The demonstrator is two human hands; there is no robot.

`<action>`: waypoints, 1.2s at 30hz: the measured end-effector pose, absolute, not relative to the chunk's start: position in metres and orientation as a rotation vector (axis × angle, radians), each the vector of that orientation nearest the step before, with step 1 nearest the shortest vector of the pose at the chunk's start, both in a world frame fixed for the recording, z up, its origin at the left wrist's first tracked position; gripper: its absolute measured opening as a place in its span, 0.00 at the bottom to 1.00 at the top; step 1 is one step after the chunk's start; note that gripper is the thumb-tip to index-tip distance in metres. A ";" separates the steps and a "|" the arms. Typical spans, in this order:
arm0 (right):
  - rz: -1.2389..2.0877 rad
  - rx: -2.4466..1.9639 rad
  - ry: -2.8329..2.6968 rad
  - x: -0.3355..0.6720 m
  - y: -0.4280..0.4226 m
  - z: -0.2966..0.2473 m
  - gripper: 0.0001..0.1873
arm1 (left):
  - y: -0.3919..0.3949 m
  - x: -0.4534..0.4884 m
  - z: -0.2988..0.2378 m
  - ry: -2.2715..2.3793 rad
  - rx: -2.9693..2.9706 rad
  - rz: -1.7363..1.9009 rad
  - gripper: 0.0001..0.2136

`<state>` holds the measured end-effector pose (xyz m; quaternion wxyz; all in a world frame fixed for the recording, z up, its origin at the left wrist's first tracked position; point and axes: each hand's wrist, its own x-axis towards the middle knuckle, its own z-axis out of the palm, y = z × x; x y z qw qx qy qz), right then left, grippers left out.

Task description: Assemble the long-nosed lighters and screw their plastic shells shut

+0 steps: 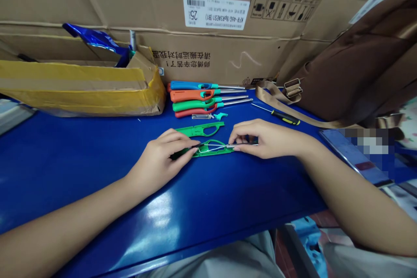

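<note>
The casing halves (196, 130) are green, the table (228, 200) blue, the left box (97, 91) yellow and brown, the far lighters (190, 95) blue, orange, green and red.

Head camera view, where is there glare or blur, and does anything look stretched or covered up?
Head view: bright glare on the near part of the blue table; head view, right edge: the brown bag looks stretched and soft; same view: blocky pixels hide part of the phone; head view, middle: the lighters look fairly crisp.
</note>
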<state>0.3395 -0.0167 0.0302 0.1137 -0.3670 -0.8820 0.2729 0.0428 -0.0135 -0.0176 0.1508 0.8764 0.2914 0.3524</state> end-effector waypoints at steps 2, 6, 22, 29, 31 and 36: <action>0.779 -1.076 -2.614 0.340 -0.016 0.030 0.09 | -0.013 0.043 -0.019 0.835 2.533 0.987 0.09; 0.741 -1.114 -2.647 0.342 -0.016 0.033 0.12 | -0.014 0.042 -0.019 0.828 2.552 0.952 0.10; 0.636 -1.116 -2.712 0.349 -0.013 0.034 0.12 | -0.012 0.042 -0.022 0.805 2.559 0.939 0.10; 0.648 -1.140 -2.717 0.347 -0.014 0.035 0.11 | -0.013 0.045 -0.020 0.807 2.556 0.948 0.10; 0.626 -1.149 -2.726 0.345 -0.015 0.035 0.11 | -0.014 0.045 -0.020 0.813 2.559 0.953 0.10; 0.549 -1.113 -2.746 0.344 -0.015 0.033 0.11 | -0.014 0.045 -0.020 0.829 2.561 0.964 0.10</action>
